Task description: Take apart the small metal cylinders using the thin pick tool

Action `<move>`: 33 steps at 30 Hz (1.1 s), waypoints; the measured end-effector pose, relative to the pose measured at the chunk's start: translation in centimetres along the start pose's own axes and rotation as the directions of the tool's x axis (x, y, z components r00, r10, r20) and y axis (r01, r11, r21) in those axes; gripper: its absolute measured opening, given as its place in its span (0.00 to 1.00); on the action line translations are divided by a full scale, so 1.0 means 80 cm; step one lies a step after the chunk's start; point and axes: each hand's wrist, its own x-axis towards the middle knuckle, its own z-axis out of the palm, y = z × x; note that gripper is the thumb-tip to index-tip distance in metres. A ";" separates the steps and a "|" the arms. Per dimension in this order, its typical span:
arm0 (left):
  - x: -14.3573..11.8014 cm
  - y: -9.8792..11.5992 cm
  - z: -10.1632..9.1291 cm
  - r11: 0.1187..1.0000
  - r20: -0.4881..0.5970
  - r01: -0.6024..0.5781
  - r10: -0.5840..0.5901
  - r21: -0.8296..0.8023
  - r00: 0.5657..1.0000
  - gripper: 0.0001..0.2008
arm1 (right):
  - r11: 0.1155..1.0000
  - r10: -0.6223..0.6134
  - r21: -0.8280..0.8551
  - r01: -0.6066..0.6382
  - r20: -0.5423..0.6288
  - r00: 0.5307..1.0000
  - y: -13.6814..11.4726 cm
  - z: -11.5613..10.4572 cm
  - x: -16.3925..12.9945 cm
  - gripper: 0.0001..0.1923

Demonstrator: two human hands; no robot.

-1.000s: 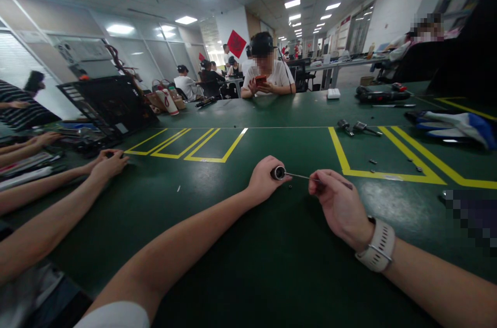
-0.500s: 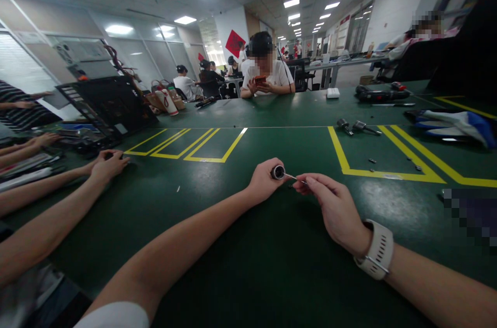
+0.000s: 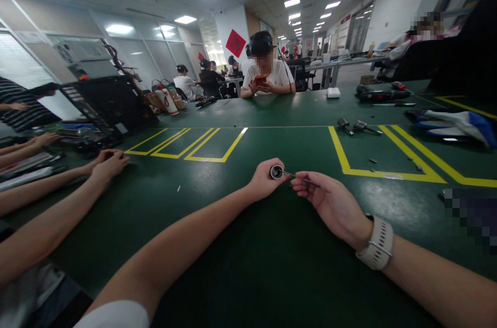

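The left hand [image 3: 262, 181] is pinching a small black cylindrical metal part [image 3: 276, 172] just above the green desk [image 3: 240, 245], near centre. The right hand [image 3: 328, 203] is pinching a thin steel rod [image 3: 297, 176] (stiff, light, probably slippery) entering it; gripping the cylinder's sides seems best.

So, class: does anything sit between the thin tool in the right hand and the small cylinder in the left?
Nothing visible. The tool in the right hand reaches the cylinder held by the left hand.
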 end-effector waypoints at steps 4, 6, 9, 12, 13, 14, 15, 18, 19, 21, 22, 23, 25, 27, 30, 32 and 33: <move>-0.001 -0.001 0.001 0.999 0.002 0.030 -0.030 0.026 1.000 0.11 | 1.000 -0.009 0.027 0.009 -0.005 1.000 0.002 -0.002 0.001 0.09; -0.001 -0.001 0.000 0.996 -0.007 0.039 -0.038 0.079 0.999 0.11 | 0.999 -0.048 -0.017 0.047 -0.029 0.998 0.003 -0.001 -0.001 0.09; -0.001 -0.001 -0.001 0.985 -0.022 0.038 -0.035 0.169 0.999 0.10 | 0.988 -0.107 -0.115 0.102 -0.043 0.993 0.005 0.002 -0.004 0.09; -0.001 0.000 -0.002 0.978 -0.010 0.024 -0.023 0.205 1.000 0.09 | 0.991 -0.080 -0.111 0.078 -0.010 0.997 0.005 0.002 -0.004 0.10; -0.001 0.000 -0.002 0.979 -0.003 0.019 -0.019 0.204 1.000 0.08 | 0.995 -0.058 -0.085 0.058 -0.002 0.998 0.005 0.001 -0.003 0.10; -0.001 0.001 -0.001 0.980 0.000 0.016 -0.016 0.198 1.000 0.08 | 0.998 -0.036 -0.056 0.036 0.003 0.999 0.004 -0.001 -0.001 0.10; 0.000 0.001 -0.001 0.982 0.003 0.016 -0.016 0.188 1.000 0.08 | 1.000 -0.014 -0.025 0.014 0.004 1.000 0.003 -0.002 0.000 0.10; 0.000 0.001 0.000 0.991 0.019 0.020 -0.023 0.134 1.000 0.09 | 0.999 0.029 0.045 -0.028 -0.010 1.000 0.000 -0.004 0.003 0.09; 0.000 0.001 0.000 0.993 0.024 0.021 -0.024 0.113 0.999 0.09 | 0.998 0.039 0.058 -0.038 -0.020 0.999 -0.001 -0.003 0.003 0.09; 0.000 0.000 -0.001 0.996 0.032 0.021 -0.024 0.081 0.999 0.09 | 0.996 0.054 0.067 -0.051 -0.044 0.998 -0.002 -0.002 0.002 0.09; 0.000 -0.001 -0.001 0.997 0.033 0.022 -0.025 0.074 0.999 0.10 | 0.997 0.058 0.063 -0.055 -0.052 0.997 -0.002 -0.001 0.001 0.09; 0.001 -0.002 -0.001 0.997 0.032 0.026 -0.029 0.075 0.999 0.10 | 0.997 0.058 0.053 -0.055 -0.054 0.997 -0.002 0.000 0.001 0.09; 0.001 -0.005 -0.002 0.995 0.026 0.039 -0.041 0.090 0.999 0.10 | 0.999 0.039 0.022 -0.038 -0.043 0.998 -0.001 0.000 0.000 0.09; 0.001 -0.006 -0.002 0.992 0.017 0.044 -0.047 0.118 0.999 0.10 | 1.000 0.002 -0.010 -0.002 -0.028 1.000 0.001 -0.001 0.000 0.09; 0.000 -0.004 -0.002 0.976 0.002 0.034 -0.035 0.213 0.999 0.08 | 0.994 -0.087 -0.071 0.085 -0.032 0.996 0.004 -0.003 0.000 0.09; -0.001 -0.001 -0.002 0.950 0.004 0.022 -0.024 0.310 1.000 0.06 | 0.978 -0.161 -0.144 0.152 -0.054 0.986 0.004 -0.003 -0.002 0.09; -0.001 0.001 -0.002 0.934 0.015 0.010 -0.017 0.357 1.000 0.05 | 0.965 -0.196 -0.192 0.181 -0.064 0.979 0.004 -0.003 -0.004 0.09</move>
